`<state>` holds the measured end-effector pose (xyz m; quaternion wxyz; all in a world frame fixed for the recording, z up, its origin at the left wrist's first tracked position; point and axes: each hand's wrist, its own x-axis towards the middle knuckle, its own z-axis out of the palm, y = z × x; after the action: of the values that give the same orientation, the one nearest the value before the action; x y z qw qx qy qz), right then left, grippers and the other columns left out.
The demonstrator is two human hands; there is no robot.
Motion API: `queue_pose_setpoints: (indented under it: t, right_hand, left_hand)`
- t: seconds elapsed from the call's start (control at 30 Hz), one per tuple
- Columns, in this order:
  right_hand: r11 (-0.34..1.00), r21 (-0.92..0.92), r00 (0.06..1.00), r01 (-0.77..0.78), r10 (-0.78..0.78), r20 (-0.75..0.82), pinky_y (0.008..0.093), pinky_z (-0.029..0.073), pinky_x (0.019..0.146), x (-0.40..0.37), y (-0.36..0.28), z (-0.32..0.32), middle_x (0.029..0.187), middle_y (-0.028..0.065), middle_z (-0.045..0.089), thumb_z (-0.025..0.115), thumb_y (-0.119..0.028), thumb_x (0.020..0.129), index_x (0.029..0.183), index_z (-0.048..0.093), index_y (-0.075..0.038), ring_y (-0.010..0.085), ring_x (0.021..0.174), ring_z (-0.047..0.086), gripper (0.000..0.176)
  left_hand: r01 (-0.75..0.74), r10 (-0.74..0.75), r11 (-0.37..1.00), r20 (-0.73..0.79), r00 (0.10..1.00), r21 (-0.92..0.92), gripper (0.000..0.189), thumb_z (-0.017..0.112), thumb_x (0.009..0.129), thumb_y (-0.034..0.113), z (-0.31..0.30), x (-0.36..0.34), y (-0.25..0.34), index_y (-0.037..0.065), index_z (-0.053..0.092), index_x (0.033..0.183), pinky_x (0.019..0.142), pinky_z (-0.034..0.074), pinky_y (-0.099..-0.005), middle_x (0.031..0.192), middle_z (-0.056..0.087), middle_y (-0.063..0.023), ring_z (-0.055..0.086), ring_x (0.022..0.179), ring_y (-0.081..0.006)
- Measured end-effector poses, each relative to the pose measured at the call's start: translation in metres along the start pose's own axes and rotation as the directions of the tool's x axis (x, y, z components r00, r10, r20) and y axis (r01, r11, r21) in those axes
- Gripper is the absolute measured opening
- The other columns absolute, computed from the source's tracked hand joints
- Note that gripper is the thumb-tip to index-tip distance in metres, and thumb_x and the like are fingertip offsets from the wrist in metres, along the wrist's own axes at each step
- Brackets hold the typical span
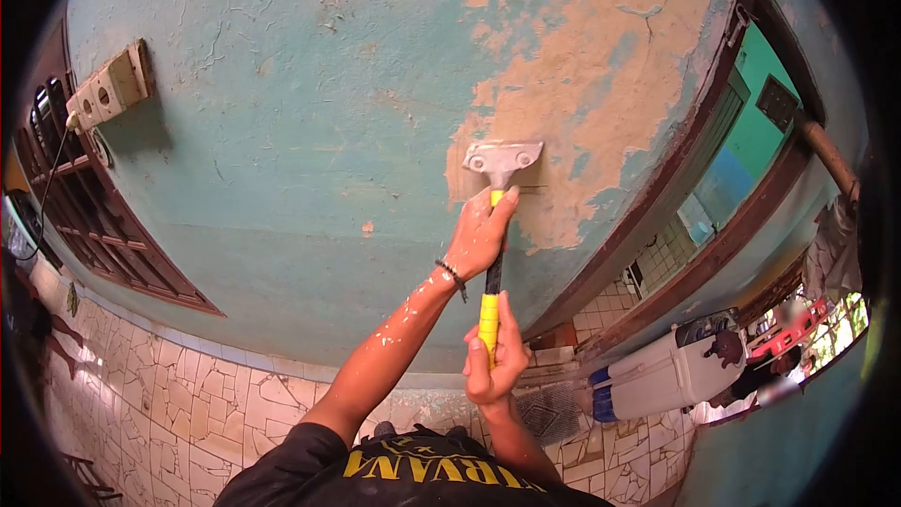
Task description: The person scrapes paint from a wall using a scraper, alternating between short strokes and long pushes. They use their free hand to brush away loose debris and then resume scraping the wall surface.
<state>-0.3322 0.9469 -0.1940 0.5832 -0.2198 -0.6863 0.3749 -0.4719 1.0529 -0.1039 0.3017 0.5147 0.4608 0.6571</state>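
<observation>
A long-handled paint scraper (502, 158) has its wide metal head against the wall (282, 131), at the edge of a bare, tan patch (572, 84). Green-blue paint, cracked and chipped, covers the wall to the left of that patch. My left hand (477, 235) is closed round the upper handle, just below the head, with its thumb along the yellow band. Lower down, my right hand (496, 357) grips the yellow end of the handle. Pale paint flakes cling to my left forearm, and a dark beaded bracelet (451, 279) circles that wrist.
A socket box (111, 92) with a cable juts from the wall at left, above a barred window (103, 216). The doorway frame (648, 216) stands at right. White appliance (648, 376) and people are at lower right; another person's legs show at far left. Stone-patterned floor (206, 404) lies below.
</observation>
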Motion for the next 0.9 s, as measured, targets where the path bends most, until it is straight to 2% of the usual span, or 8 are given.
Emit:
queue_pose_setpoints:
  t: [0.1,0.2,0.37,0.47,0.57,0.67,0.77,0.9]
  right_hand:
    - [0.999,-0.003,0.998,0.036,-0.036,-0.045,0.0194,0.038,0.045,0.013,-0.011,0.006,0.077,0.0076,0.062,0.052,-0.003,0.092,0.156,0.036,0.011,0.0046,0.048,0.048,0.068]
    - [1.000,-0.003,0.998,0.025,-0.025,-0.053,0.0199,0.037,0.045,0.017,-0.018,0.010,0.073,0.0068,0.060,0.052,-0.003,0.091,0.155,0.036,0.012,0.0048,0.048,0.047,0.068]
    - [0.987,-0.097,0.991,0.125,-0.129,-0.041,0.0205,0.038,0.051,0.003,0.003,0.003,0.074,0.0055,0.059,0.054,-0.004,0.090,0.154,0.039,0.012,0.0060,0.055,0.049,0.068]
    - [0.979,-0.121,0.984,0.166,-0.173,-0.051,0.0209,0.040,0.055,0.011,-0.004,0.004,0.076,0.0053,0.060,0.055,-0.004,0.089,0.154,0.040,0.013,0.0065,0.061,0.051,0.068]
    - [0.983,-0.146,0.991,0.111,-0.121,-0.059,0.0206,0.042,0.058,0.031,-0.023,0.007,0.079,0.0062,0.062,0.054,-0.004,0.089,0.153,0.040,0.013,0.0068,0.064,0.053,0.068]
    - [0.990,-0.112,0.995,0.090,-0.095,-0.043,0.0204,0.044,0.061,0.035,-0.031,0.005,0.084,0.0079,0.064,0.054,-0.003,0.089,0.153,0.040,0.014,0.0069,0.066,0.053,0.068]
    - [0.979,-0.185,0.993,0.087,-0.100,-0.063,0.0315,0.056,0.064,0.019,-0.022,0.000,0.089,0.0186,0.071,0.059,-0.004,0.085,0.147,0.050,0.014,0.0182,0.068,0.069,0.064]
    - [0.985,-0.169,0.997,0.044,-0.055,-0.061,0.0308,0.055,0.062,0.005,-0.008,-0.002,0.089,0.0177,0.072,0.059,-0.004,0.085,0.146,0.050,0.013,0.0161,0.066,0.068,0.064]
  left_hand:
    - [-0.038,0.037,0.999,0.048,0.998,0.006,0.047,0.056,0.106,0.046,-0.003,0.016,0.024,0.005,0.049,0.083,0.048,0.042,-0.0331,0.059,0.049,-0.0023,0.054,0.049,-0.0128]
    - [-0.020,0.023,0.993,0.029,0.999,-0.113,0.048,0.056,0.106,0.046,0.000,0.017,0.034,0.005,0.048,0.082,0.048,0.042,-0.0338,0.059,0.049,-0.0034,0.053,0.048,-0.0133]
    - [0.017,-0.019,0.998,-0.026,0.999,-0.056,0.049,0.056,0.106,0.048,-0.001,-0.002,0.006,0.005,0.050,0.083,0.048,0.041,-0.0333,0.061,0.049,-0.0015,0.052,0.049,-0.0125]
    - [0.011,-0.012,0.997,-0.010,1.000,-0.076,0.050,0.056,0.106,0.048,-0.001,0.005,0.020,0.005,0.050,0.083,0.048,0.042,-0.0337,0.060,0.049,-0.0024,0.052,0.049,-0.0130]
    - [-0.103,0.103,0.994,0.008,0.995,-0.035,0.049,0.055,0.106,0.049,-0.004,0.026,0.035,0.006,0.050,0.083,0.050,0.042,-0.0326,0.062,0.049,-0.0011,0.051,0.049,-0.0127]
    - [-0.063,0.064,0.991,0.005,0.998,-0.117,0.049,0.055,0.106,0.049,-0.002,0.023,0.046,0.006,0.050,0.084,0.051,0.041,-0.0319,0.062,0.048,-0.0003,0.050,0.050,-0.0125]
    - [-0.004,0.005,0.995,0.013,1.000,-0.104,0.048,0.054,0.106,0.050,-0.003,0.006,0.020,0.008,0.050,0.085,0.050,0.040,-0.0314,0.062,0.047,0.0003,0.049,0.051,-0.0117]
    - [0.000,-0.001,0.990,-0.007,1.000,-0.142,0.049,0.056,0.106,0.050,0.000,0.005,0.008,0.007,0.051,0.084,0.047,0.040,-0.0307,0.062,0.047,0.0006,0.050,0.050,-0.0117]
